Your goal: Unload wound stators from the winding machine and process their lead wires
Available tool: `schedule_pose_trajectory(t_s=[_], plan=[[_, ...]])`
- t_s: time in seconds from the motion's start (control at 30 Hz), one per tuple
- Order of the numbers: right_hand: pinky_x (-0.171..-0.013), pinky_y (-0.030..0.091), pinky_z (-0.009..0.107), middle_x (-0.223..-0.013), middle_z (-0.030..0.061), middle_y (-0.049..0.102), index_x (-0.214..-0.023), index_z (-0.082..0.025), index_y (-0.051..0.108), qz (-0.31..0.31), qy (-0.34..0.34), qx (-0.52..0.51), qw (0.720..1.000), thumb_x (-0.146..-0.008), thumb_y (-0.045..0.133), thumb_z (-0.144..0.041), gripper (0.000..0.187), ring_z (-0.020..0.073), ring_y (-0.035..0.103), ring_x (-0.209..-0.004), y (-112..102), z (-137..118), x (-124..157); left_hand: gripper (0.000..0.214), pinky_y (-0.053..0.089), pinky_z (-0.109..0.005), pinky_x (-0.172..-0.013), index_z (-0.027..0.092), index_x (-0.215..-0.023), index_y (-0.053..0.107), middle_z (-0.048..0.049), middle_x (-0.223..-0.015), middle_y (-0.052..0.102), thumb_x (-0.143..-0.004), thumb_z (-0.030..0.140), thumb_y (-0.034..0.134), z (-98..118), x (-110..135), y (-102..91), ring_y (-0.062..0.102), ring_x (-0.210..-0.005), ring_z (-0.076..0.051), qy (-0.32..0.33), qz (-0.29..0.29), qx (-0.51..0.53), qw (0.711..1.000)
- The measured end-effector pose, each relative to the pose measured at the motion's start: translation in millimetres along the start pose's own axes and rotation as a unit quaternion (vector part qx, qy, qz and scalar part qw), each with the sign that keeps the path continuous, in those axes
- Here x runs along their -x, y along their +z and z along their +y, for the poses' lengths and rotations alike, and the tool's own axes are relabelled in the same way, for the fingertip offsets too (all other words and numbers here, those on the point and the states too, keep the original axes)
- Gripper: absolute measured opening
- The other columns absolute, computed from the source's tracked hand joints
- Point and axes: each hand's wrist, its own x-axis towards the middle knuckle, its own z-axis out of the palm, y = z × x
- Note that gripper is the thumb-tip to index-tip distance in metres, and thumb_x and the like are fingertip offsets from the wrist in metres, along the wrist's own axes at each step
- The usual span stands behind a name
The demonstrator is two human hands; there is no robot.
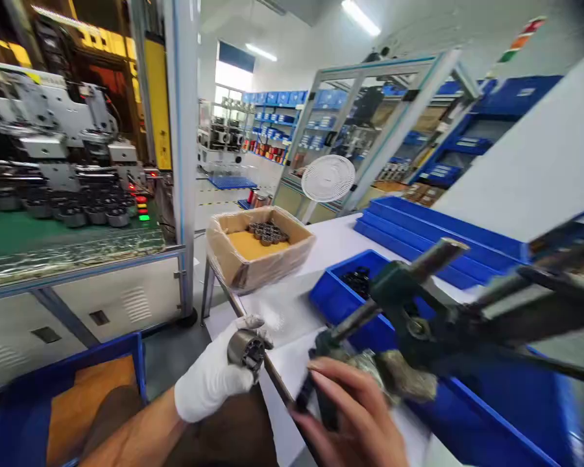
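My left hand (219,370), in a white glove, is closed around a stator core (246,350), a short grey metal cylinder with slots inside; its slotted end faces right. My right hand (355,415), bare and slightly blurred, pinches a small black piece (304,389) between thumb and fingers at the table edge; its exact kind is unclear. Just beyond this hand stands a dark green hand press (394,292) with a metal ram and long levers. Behind the press, a blue bin (328,292) holds small black parts (357,280).
A plastic-lined carton (253,266) with several cores on yellow card stands on the white table (282,308). Stacked blue trays (438,240) lie at the back, and another blue bin (491,415) at right. Left are a machine (78,155) and a low blue crate (139,363).
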Motion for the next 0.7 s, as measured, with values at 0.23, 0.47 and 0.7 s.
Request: schedule_pose_trajectory(t_s=[0.23, 0.47, 0.7], plan=[[-0.082, 0.052, 0.042, -0.108, 0.0154, 0.061, -0.121, -0.005, 0.059, -0.041, -0.047, -0.106, 0.992, -0.087, 0.066, -0.006, 0.035, 0.0238, 0.058, -0.101, 40, -16, -10, 0.083, 0.048, -0.037, -0.102, 0.027, -0.127, 0.060, -0.0062, -0.123, 0.066, -0.054, 0.047, 0.095, 15, 34, 7.0, 0.063, -0.113, -0.025, -0.028, 0.014, -0.092, 0.995], [-0.081, 0.052, 0.042, -0.104, 0.0154, 0.062, -0.118, -0.004, 0.060, -0.017, -0.025, -0.069, 0.997, -0.087, 0.071, -0.011, 0.033, 0.0238, 0.058, -0.099, 40, -24, -4, 0.081, 0.049, -0.035, -0.101, 0.025, -0.124, 0.062, -0.0062, -0.118, 0.067, -0.055, 0.058, 0.091, 13, 32, 3.2, 0.062, -0.109, -0.024, -0.004, 0.011, -0.119, 0.993], [-0.074, 0.056, 0.041, -0.098, 0.0130, 0.064, -0.117, -0.009, 0.062, 0.020, -0.029, -0.032, 0.999, -0.092, 0.069, -0.023, 0.029, 0.0243, 0.062, -0.091, 48, -25, -2, 0.076, 0.048, -0.035, -0.096, 0.030, -0.122, 0.063, -0.0011, -0.114, 0.064, -0.055, 0.051, 0.094, 8, 32, -1.9, 0.059, -0.106, -0.025, -0.029, 0.020, -0.132, 0.991]])
